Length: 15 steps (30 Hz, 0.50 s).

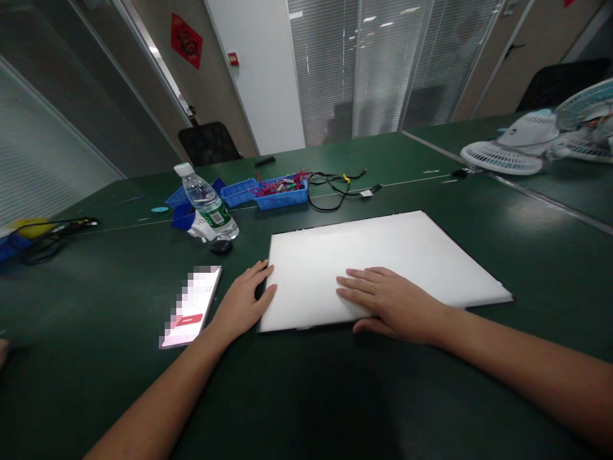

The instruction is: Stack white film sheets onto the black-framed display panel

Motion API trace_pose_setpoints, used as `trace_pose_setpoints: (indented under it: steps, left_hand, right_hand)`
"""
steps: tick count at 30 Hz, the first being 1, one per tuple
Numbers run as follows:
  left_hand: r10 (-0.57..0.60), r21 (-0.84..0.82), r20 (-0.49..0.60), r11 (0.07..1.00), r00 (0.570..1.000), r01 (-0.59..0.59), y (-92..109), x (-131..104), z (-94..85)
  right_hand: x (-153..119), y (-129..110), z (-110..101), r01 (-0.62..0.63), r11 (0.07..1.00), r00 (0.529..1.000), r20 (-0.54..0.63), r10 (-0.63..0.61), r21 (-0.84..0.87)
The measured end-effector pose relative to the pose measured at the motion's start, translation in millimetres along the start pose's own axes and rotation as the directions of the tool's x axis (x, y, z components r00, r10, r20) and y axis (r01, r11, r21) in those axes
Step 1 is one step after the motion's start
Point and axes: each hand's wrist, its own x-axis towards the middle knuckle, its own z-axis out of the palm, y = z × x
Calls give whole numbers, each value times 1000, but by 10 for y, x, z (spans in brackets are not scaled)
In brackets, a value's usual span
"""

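Observation:
A flat white rectangular panel (316, 255) with a thin dark edge lies on the dark green table; it looks like a screen's backlight panel. My right hand (387, 300) rests flat on its near middle part, fingers stretched to the left and the thumb over the near edge. At the panel's left edge is my left hand (246, 297), its thumb and fingertips touching the edge with a gap between them. A phone (201, 306) with a lit, partly pixelated screen lies just left of that hand.
A water bottle (207, 203) stands tilted in view beside a small black object (221, 247). Blue trays (281, 200), one full of red wires, and a black cable (330, 191) lie beyond the panel. White fan parts (507, 150) sit far right. More cables (52, 236) lie left.

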Motion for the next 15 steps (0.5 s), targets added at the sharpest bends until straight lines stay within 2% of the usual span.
trace_pose_setpoints:
  steps: [3,5,7,9,11,13,15]
  left_hand:
    - [6,13,-3,1000,1000,-6,12,-1,3]
    - [9,23,-5,1000,1000,-8,22,-4,6]
    - [10,36,-3,999,1000,-10,33,-9,11]
    - [12,47,-1,999,1000,-12,44,-13,17]
    - [10,59,-6,998,1000,-9,58,-17,20]
    - [7,69,-12,998,1000,-6,74,-17,20]
    - [6,78,-10,997,1000,-5,91,-16,17]
  right_hand:
    - [-12,19,-26,27,1000,999,-20,-27,1]
    - [-44,80,-93,17,1000,996,-87,-17,2]
    - [-117,207,-217,-58,998,981,-185,54,-14]
    - [-246,407,-374,-223,973,943,-267,200,-57]
    - [-434,660,-505,-460,880,864,-288,414,-117]
    - [-667,927,-547,-664,726,746,-240,622,-181]
    - [-907,1166,-477,-762,610,644,-152,750,-219]
